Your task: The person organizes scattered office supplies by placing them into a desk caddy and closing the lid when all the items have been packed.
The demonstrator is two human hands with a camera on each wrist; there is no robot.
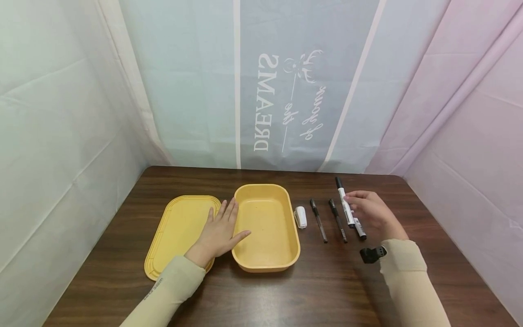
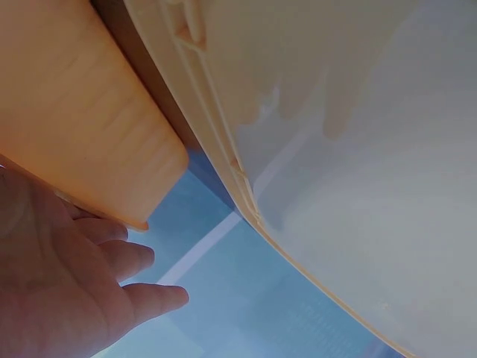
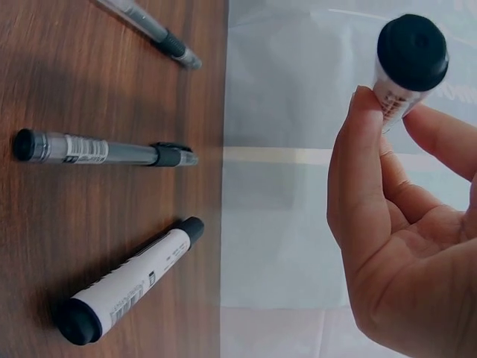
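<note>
My left hand lies flat with straight fingers across the right edge of a yellow lid and the left rim of an open yellow box. In the left wrist view its fingers sit by the box's corner. My right hand pinches a white marker with a black cap, lifted off the table. The right wrist view shows thumb and fingers round that marker's black end. A second white marker lies on the table below.
Two black pens lie side by side between the box and my right hand. A small white eraser-like item sits beside the box. The second marker's end shows under my hand. Cloth walls close in the brown table.
</note>
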